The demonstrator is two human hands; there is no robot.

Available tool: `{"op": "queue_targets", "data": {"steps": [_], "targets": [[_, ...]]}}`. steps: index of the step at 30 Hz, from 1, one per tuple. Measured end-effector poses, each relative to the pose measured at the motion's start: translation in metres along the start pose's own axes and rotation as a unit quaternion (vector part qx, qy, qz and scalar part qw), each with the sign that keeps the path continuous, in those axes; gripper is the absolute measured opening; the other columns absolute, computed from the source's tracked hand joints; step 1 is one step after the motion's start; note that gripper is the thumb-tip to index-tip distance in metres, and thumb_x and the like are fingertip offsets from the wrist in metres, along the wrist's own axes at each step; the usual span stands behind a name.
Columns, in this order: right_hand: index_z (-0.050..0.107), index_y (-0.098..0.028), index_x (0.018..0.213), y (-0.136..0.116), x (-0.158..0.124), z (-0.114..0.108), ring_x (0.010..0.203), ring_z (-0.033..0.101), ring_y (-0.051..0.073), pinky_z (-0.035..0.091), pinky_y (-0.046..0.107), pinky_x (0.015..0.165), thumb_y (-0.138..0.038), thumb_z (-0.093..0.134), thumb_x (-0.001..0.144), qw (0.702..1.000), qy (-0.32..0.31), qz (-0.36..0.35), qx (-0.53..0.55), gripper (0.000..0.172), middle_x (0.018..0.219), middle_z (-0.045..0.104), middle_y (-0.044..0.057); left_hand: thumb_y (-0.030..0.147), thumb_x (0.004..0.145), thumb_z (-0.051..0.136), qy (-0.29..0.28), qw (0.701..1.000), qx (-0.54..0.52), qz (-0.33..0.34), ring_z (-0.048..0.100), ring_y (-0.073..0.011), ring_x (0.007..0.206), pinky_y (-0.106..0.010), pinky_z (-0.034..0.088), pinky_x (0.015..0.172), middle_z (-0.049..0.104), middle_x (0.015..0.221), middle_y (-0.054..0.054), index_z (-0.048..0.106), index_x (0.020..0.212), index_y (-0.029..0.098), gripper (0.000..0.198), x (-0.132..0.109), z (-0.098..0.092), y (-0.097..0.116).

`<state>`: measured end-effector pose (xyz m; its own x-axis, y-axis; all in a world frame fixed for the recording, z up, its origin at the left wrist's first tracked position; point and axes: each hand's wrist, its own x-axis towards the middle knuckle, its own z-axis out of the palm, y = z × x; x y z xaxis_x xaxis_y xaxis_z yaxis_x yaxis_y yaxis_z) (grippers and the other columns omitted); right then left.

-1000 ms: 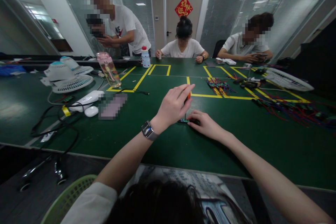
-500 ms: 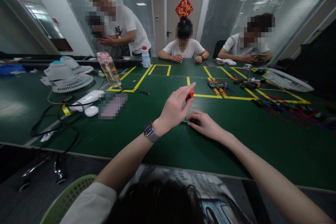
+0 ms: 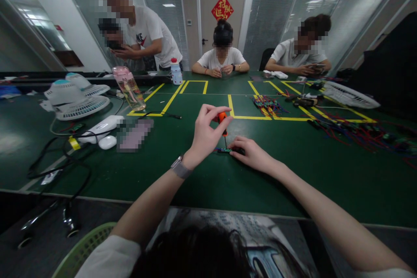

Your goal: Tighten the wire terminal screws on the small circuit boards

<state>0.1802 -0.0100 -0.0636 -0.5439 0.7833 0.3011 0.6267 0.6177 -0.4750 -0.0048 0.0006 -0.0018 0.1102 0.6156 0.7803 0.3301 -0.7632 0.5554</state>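
My left hand (image 3: 207,132) has its thumb and fingers curled round the orange and black handle of a screwdriver (image 3: 223,117). The screwdriver stands nearly upright, its thin shaft pointing down at a small green circuit board (image 3: 224,150) on the table. Whether the tip sits in a screw is too small to tell. From the right, my right hand (image 3: 250,151) presses its fingers on the board's right end, over a black part (image 3: 239,150) that they partly cover.
Circuit boards with red and blue wires (image 3: 269,105) lie on the green table (image 3: 195,186) beyond my right hand. Left are white fans (image 3: 80,102), a pink-lidded bottle (image 3: 128,89) and black cables (image 3: 61,152). Several people are across the table, one standing (image 3: 150,30).
My left hand has turned and its fingers have bent round the screwdriver, showing more of the handle and the shaft. My right hand stays at the circuit board. The view has shifted slightly.
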Motion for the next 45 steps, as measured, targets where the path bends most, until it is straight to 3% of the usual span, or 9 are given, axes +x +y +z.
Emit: {"op": "queue_targets", "data": {"steps": [6, 11, 16, 22, 28, 32, 37, 41, 45], "targets": [[0.069, -0.016, 0.094, -0.0012, 0.0, -0.0007, 0.083, 0.06, 0.019, 0.049, 0.031, 0.075, -0.017, 0.06, 0.086, 1.0, -0.005, 0.004, 0.001, 0.012, 0.089, 0.062, 0.007, 0.026, 0.097, 0.043, -0.061, 0.993, -0.098, -0.021, 0.064, -0.0141, 0.094, -0.028, 0.053, 0.082, 0.065, 0.107, -0.008, 0.06, 0.123, 0.017, 0.031, 0.0006, 0.0004, 0.0011], [0.068, -0.016, 0.096, -0.0032, 0.0004, -0.0016, 0.084, 0.06, 0.02, 0.048, 0.031, 0.076, -0.017, 0.059, 0.087, 1.0, -0.002, 0.004, -0.004, 0.013, 0.09, 0.063, 0.007, 0.028, 0.089, 0.06, 0.009, 1.0, -0.024, -0.005, 0.061, -0.0141, 0.091, -0.027, 0.052, 0.082, 0.06, 0.101, -0.006, 0.07, 0.104, 0.019, 0.02, 0.0004, -0.0009, 0.0006], [0.067, -0.015, 0.097, -0.0026, 0.0002, -0.0011, 0.083, 0.06, 0.019, 0.049, 0.031, 0.076, -0.017, 0.061, 0.086, 1.0, 0.001, 0.009, 0.003, 0.013, 0.089, 0.063, 0.007, 0.025, 0.098, 0.04, -0.056, 0.994, -0.097, -0.011, 0.064, -0.0143, 0.096, -0.028, 0.053, 0.081, 0.065, 0.11, -0.008, 0.058, 0.125, 0.019, 0.033, -0.0003, -0.0003, 0.001], [0.068, -0.015, 0.094, 0.0009, 0.0003, 0.0025, 0.081, 0.06, 0.018, 0.048, 0.031, 0.074, -0.016, 0.062, 0.085, 1.0, 0.013, 0.009, 0.02, 0.011, 0.088, 0.063, 0.007, 0.028, 0.089, 0.061, -0.004, 0.999, -0.033, -0.001, 0.059, -0.014, 0.094, -0.028, 0.05, 0.087, 0.057, 0.102, -0.005, 0.071, 0.105, 0.021, 0.02, -0.0012, -0.0008, 0.0033], [0.068, -0.015, 0.091, 0.0024, 0.0, 0.0052, 0.079, 0.059, 0.018, 0.047, 0.03, 0.073, -0.017, 0.062, 0.086, 1.0, 0.02, 0.01, 0.02, 0.008, 0.086, 0.062, 0.006, 0.023, 0.095, 0.048, -0.064, 0.979, -0.173, -0.081, 0.064, -0.0129, 0.088, -0.026, 0.053, 0.08, 0.064, 0.103, -0.006, 0.06, 0.123, 0.021, 0.031, -0.0007, 0.0007, 0.0018], [0.068, -0.015, 0.092, 0.0027, 0.0002, 0.0053, 0.08, 0.059, 0.018, 0.048, 0.03, 0.073, -0.017, 0.064, 0.084, 1.0, 0.02, 0.015, 0.018, 0.009, 0.087, 0.062, 0.006, 0.026, 0.086, 0.063, -0.008, 0.996, -0.076, -0.042, 0.06, -0.0133, 0.087, -0.025, 0.051, 0.079, 0.058, 0.098, -0.004, 0.07, 0.104, 0.021, 0.019, -0.0006, -0.0003, 0.0007], [0.069, -0.014, 0.092, 0.0017, 0.0008, 0.0046, 0.08, 0.059, 0.018, 0.048, 0.03, 0.074, -0.016, 0.064, 0.084, 0.999, 0.016, 0.02, 0.021, 0.01, 0.088, 0.063, 0.006, 0.02, 0.095, 0.046, -0.04, 0.989, -0.136, -0.046, 0.061, -0.0146, 0.098, -0.029, 0.05, 0.088, 0.063, 0.107, -0.006, 0.066, 0.115, 0.021, 0.028, 0.0029, -0.0034, 0.0005], [0.069, -0.015, 0.092, 0.0012, 0.0007, 0.0044, 0.08, 0.059, 0.018, 0.047, 0.03, 0.074, -0.015, 0.064, 0.084, 1.0, 0.015, 0.02, 0.017, 0.009, 0.087, 0.062, 0.006, 0.024, 0.087, 0.061, 0.0, 0.993, -0.103, -0.059, 0.061, -0.0136, 0.087, -0.026, 0.051, 0.078, 0.061, 0.095, -0.004, 0.071, 0.102, 0.021, 0.018, 0.0032, -0.0032, -0.002], [0.069, -0.015, 0.092, 0.0008, 0.0005, 0.004, 0.079, 0.059, 0.018, 0.047, 0.03, 0.073, -0.015, 0.064, 0.084, 1.0, 0.016, 0.018, 0.011, 0.01, 0.086, 0.062, 0.006, 0.024, 0.09, 0.057, 0.009, 0.997, -0.061, -0.037, 0.058, -0.0156, 0.1, -0.029, 0.049, 0.089, 0.058, 0.107, -0.006, 0.071, 0.106, 0.024, 0.022, 0.0028, -0.003, -0.0045]]}}
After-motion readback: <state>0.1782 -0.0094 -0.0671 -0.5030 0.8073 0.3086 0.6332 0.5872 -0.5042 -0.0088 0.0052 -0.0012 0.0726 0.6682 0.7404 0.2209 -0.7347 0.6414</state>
